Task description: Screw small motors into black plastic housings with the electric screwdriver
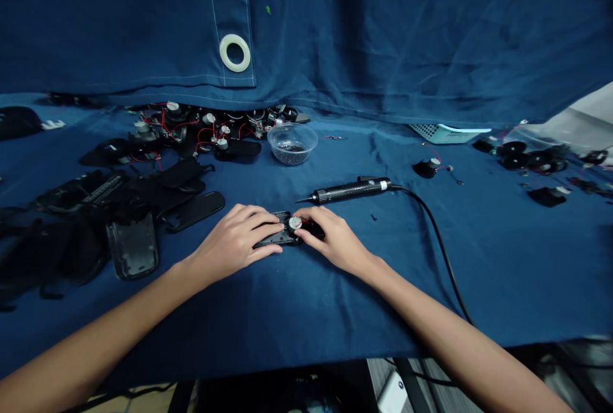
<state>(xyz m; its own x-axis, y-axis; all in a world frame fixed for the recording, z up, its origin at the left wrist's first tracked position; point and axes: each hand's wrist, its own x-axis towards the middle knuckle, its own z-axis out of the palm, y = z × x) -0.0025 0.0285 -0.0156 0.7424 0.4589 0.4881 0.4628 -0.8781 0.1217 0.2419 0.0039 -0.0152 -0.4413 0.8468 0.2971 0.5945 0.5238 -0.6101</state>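
Observation:
My left hand lies over a black plastic casing, thumb at its near edge and fingers across its top, holding it on the cloth. Between the thumb and forefinger of my right hand is a small round motor with a pale end and a bit of red wire. It sits at the casing's right part; whether it is fully seated I cannot tell. Just beyond both hands lies a black electric screwdriver, its tip pointing left. A small dark screw rests right of my right hand.
A clear plastic bowl of small screws stands behind the screwdriver. Black casings are heaped at the left, with wired motor assemblies behind. More black parts and a light-blue basket are at the right. The screwdriver's cable runs toward the front edge.

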